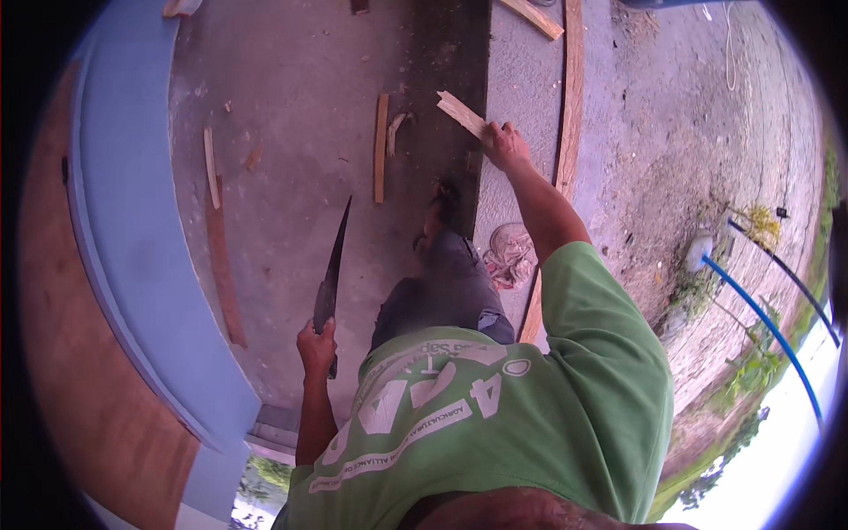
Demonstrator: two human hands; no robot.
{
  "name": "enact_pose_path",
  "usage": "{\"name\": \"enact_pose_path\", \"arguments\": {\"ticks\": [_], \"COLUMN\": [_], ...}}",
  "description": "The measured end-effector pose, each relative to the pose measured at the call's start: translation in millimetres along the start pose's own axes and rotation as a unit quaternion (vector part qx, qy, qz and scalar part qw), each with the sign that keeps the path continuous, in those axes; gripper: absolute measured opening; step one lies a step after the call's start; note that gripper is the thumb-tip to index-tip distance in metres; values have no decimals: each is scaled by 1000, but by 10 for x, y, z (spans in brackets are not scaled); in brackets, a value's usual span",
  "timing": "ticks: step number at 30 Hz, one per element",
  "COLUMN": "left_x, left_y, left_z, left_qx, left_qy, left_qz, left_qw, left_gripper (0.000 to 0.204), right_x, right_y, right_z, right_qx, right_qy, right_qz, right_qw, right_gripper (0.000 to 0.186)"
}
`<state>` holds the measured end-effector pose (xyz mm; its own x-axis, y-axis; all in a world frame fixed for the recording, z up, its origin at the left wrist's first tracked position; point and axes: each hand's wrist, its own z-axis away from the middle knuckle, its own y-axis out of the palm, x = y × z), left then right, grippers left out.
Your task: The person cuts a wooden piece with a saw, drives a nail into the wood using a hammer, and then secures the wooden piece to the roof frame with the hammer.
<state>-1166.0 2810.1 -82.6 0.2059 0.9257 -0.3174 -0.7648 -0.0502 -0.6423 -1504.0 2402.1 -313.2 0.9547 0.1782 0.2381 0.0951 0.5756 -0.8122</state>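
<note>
My left hand is closed around a long dark blade that tapers to a point and tilts away from me. I cannot tell whether it is a saw or a machete. Out at the upper right, my right hand grips one end of a short piece of wood. Its far end looks notched or broken. The piece is held near the edge of a pale raised concrete ledge. Nothing joins the blade and the wood; they are well apart.
A narrow wooden strip lies on the concrete floor, with more strips farther left. A crumpled cloth sits on the ledge beside a long board. A blue pipe stands at right; a blue wall is at left.
</note>
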Motion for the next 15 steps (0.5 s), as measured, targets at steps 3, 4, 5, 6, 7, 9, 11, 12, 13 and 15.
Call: {"name": "enact_pose_path", "arguments": {"ticks": [3, 4, 5, 6, 7, 9, 11, 12, 13, 15], "left_x": [102, 209, 395, 579, 757, 914, 1287, 1347, 1414, 1538], "left_y": [81, 110, 138, 182, 234, 311, 368, 415, 444, 482], "left_z": [285, 386, 502, 568, 641, 756, 955, 985, 1008, 1049], "left_qx": [5, 8, 1, -17, -35, -28, -44, -58, -73, -80], "left_qy": [13, 5, 0, 29, 59, 73, 53, 70, 84, 91], "left_qz": [10, -3, 11, 8, 3, 22, 32, 29, 25, 49], "left_qw": [1000, 1000, 1000, 999, 998, 997, 997, 995, 993, 991], "left_gripper": [29, 29, 29, 29, 29, 29, 29, 29, 29, 29], "right_x": [75, 201, 346, 426, 498, 261, 841, 795, 757, 899], "right_y": [-74, -83, -81, -59, -25, 375, 417, 535, 698, 641], "right_z": [103, 256, 477, 681, 914, 1342, 2293, 2622, 2939, 3288], "right_qx": [3, -40, -82, -105, -128, -92, 131, 158, 192, 102], "right_qy": [8, 27, 46, -3, -51, -269, -336, -393, -447, -536], "right_qz": [3, 33, 61, 83, 104, 31, -45, -60, -78, 8], "right_qw": [1000, 998, 994, 991, 985, 958, 932, 904, 870, 838], "right_gripper": [51, 57, 63, 67, 70, 65, 58, 49, 40, 34]}}
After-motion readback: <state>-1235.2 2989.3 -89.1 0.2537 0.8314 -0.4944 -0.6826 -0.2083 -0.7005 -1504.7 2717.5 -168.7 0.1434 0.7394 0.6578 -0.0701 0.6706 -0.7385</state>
